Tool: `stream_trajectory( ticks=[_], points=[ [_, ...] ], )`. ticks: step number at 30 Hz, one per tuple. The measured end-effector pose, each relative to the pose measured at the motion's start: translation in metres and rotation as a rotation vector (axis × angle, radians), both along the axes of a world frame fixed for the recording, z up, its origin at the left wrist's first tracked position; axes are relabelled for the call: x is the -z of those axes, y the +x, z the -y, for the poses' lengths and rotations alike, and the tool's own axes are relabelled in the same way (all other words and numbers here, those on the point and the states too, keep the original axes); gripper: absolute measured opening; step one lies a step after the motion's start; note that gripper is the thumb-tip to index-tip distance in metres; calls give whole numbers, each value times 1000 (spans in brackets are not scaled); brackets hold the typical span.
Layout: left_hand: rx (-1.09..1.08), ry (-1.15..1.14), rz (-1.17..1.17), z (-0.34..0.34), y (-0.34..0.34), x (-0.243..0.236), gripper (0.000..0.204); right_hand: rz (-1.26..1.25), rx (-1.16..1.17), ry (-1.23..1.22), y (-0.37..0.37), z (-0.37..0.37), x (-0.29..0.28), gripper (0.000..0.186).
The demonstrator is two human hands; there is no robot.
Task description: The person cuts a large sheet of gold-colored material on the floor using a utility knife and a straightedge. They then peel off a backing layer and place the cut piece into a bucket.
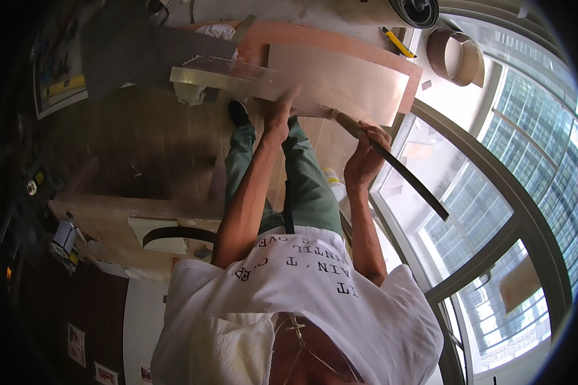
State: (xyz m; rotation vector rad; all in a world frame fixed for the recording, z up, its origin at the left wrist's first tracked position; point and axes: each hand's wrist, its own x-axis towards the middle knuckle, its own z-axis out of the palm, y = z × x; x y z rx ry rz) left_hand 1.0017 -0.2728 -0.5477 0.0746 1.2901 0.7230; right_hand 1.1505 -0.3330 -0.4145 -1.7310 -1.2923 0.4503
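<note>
Overhead, copper sheet under left hand, dark strip in right hand.

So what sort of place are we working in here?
Probably a room being fitted out or renovated, high up in a building. The left hand presses on a large sheet panel, a roll of material lies nearby, and curved windows look onto tower facades.

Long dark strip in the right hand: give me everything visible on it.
The long dark strip is thin, flat and black, looking like metal or stiff rubber. It runs diagonally from the copper-coloured sheet down and right in the picture, toward the window frame. The right hand grips it near its upper end; beyond the hand the end looks paler. The lower end hangs free.
</note>
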Motion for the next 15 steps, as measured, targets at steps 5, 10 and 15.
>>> stream_trajectory(
  ticks=[5,10,15],
  points=[
    [-109,8,35,1,-3,-25,64,-229,269,-47,13,39,-19,8],
    [-234,-70,23,22,-16,-34,49,-434,620,-319,42,102,14,8],
    [-380,-175,-71,43,-34,-29,33,-534,764,-369,58,161,70,14]
  ],
)
